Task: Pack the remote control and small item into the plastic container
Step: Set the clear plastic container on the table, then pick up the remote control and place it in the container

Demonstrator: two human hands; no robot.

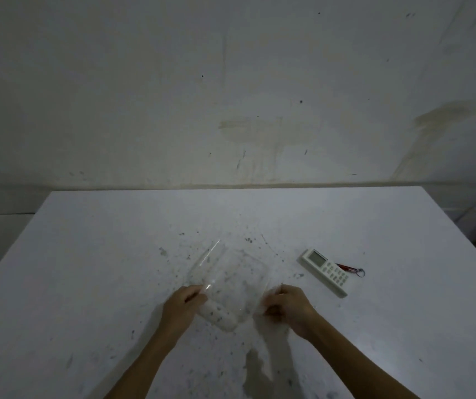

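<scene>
A clear plastic container (231, 279) lies on the white table in front of me, its lid raised at the far left side. My left hand (183, 305) grips its near left edge and my right hand (287, 305) grips its near right edge. A white remote control (325, 271) with a small screen lies flat to the right of the container, apart from both hands. Just behind the remote lies a small red item with a metal ring (351, 270).
The white table (101, 254) is speckled with dark marks and reaches a stained wall at the back. Its right edge (467, 240) drops off beside a dark area.
</scene>
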